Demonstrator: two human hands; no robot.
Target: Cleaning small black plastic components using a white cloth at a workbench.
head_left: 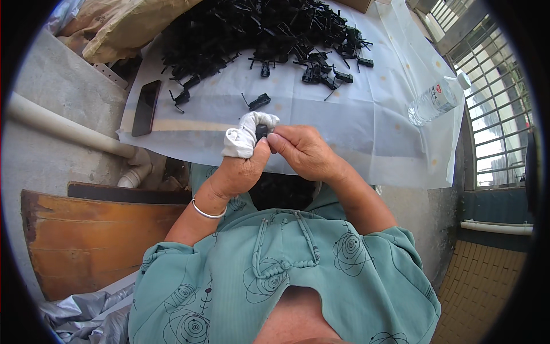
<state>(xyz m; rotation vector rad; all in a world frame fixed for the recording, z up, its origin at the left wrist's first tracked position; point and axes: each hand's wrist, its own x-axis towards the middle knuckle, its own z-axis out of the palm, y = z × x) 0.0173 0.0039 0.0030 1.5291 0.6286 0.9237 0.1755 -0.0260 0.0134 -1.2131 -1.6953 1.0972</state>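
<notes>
My left hand (242, 169) is closed on a small black plastic part (262, 132), held upright near the table's front edge. White cloth (243, 137) covers the fingers of that hand, and the thumb presses the part from the near side. Against the part's right side, my right hand (308, 152) pinches with thumb and forefinger; whatever lies between those fingertips is hidden. Just beyond my hands lies a single loose black part (259, 102) with a thin prong. A large heap of similar black plastic parts (258, 34) spreads over the far side of the table.
A white sheet (378, 126) covers the table. On it, a dark phone (146, 108) lies at the left and a clear water bottle (433, 103) lies at the right. Brown wrapping (129, 28) is at the far left. Wooden boards (97, 238) stand beside my left arm.
</notes>
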